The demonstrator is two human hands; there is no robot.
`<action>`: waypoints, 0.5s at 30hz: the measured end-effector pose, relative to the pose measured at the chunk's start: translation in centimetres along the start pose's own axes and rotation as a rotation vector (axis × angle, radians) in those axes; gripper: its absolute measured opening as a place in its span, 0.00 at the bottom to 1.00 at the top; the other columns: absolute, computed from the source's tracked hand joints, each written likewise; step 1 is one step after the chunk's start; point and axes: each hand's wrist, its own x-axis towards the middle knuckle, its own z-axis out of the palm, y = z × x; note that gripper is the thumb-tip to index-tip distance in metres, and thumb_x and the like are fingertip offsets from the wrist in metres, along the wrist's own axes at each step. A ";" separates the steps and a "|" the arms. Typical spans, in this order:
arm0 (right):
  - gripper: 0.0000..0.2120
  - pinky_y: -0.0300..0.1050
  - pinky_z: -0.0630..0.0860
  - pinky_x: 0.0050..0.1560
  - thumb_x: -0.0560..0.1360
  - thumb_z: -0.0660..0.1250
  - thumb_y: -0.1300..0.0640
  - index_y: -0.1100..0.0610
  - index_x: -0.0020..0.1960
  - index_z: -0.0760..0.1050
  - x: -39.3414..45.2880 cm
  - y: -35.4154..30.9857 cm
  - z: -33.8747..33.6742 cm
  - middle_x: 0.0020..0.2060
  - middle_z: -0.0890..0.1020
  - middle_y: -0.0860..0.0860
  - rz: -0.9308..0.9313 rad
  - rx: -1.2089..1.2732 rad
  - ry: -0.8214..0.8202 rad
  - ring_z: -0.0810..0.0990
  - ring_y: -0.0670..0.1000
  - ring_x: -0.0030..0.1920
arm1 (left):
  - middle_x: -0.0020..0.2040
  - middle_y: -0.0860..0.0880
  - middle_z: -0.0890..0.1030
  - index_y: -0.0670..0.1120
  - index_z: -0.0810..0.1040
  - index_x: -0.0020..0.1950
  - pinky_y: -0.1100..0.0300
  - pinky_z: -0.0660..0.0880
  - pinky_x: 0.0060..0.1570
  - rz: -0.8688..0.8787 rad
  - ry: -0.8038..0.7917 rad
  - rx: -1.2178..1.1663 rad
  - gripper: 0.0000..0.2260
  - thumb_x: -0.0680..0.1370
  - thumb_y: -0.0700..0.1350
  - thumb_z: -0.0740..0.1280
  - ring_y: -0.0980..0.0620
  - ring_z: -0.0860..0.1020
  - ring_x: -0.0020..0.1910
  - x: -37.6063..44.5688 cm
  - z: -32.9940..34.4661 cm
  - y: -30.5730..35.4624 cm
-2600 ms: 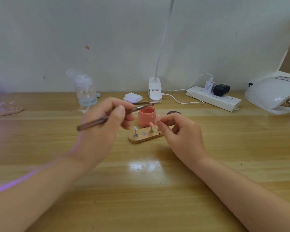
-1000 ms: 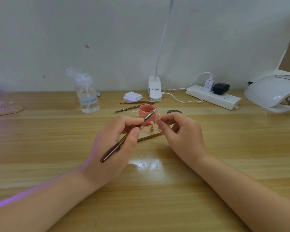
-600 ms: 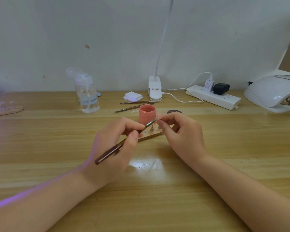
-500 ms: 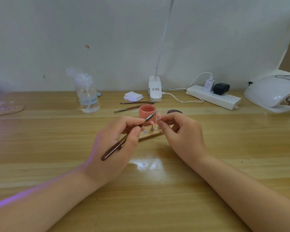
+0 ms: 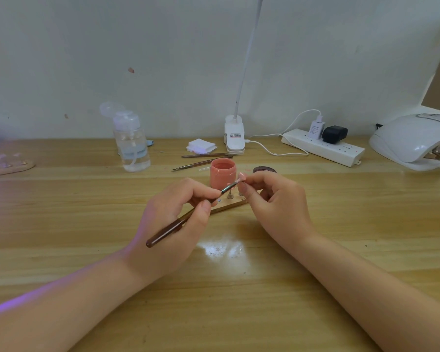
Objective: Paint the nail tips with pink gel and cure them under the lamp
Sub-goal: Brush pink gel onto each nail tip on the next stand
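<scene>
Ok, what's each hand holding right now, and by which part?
Left hand holds the brush mid-handle; right hand pinches a nail tip, apparently by its stand.

Bare wooden tabletop (image 5: 353,212) lies open to the right of the hands and in front of them. Behind them the path is crowded: an open pink gel jar (image 5: 222,174) and a small wooden nail-tip stand (image 5: 229,203) sit between the left hand (image 5: 173,224) and right hand (image 5: 277,201). Two thin brushes (image 5: 201,163), a clear pump bottle (image 5: 132,146) and a white power strip (image 5: 323,146) line the back wall, and a white curing lamp (image 5: 412,141) blocks the far right.
</scene>
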 end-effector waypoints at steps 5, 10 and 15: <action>0.02 0.41 0.68 0.33 0.74 0.71 0.59 0.54 0.45 0.83 0.0 0.1 0.0 0.33 0.81 0.42 0.005 0.006 -0.011 0.71 0.52 0.28 | 0.48 0.58 0.83 0.57 0.78 0.53 0.68 0.74 0.49 -0.007 0.031 -0.038 0.09 0.77 0.49 0.61 0.57 0.81 0.50 0.1 0.1 0.2; 0.02 0.44 0.70 0.33 0.74 0.71 0.58 0.53 0.45 0.82 0.0 0.1 0.0 0.32 0.80 0.41 0.007 -0.003 -0.024 0.72 0.54 0.29 | 0.44 0.56 0.83 0.52 0.80 0.51 0.68 0.74 0.46 -0.007 0.018 0.006 0.10 0.76 0.48 0.61 0.56 0.81 0.47 0.1 -0.1 0.1; 0.02 0.50 0.74 0.36 0.74 0.71 0.58 0.52 0.45 0.82 0.0 0.0 0.0 0.34 0.82 0.44 0.029 0.017 -0.018 0.74 0.56 0.30 | 0.40 0.53 0.82 0.54 0.80 0.46 0.72 0.72 0.35 -0.084 0.145 -0.105 0.06 0.75 0.45 0.65 0.61 0.79 0.37 1.2 -0.5 0.6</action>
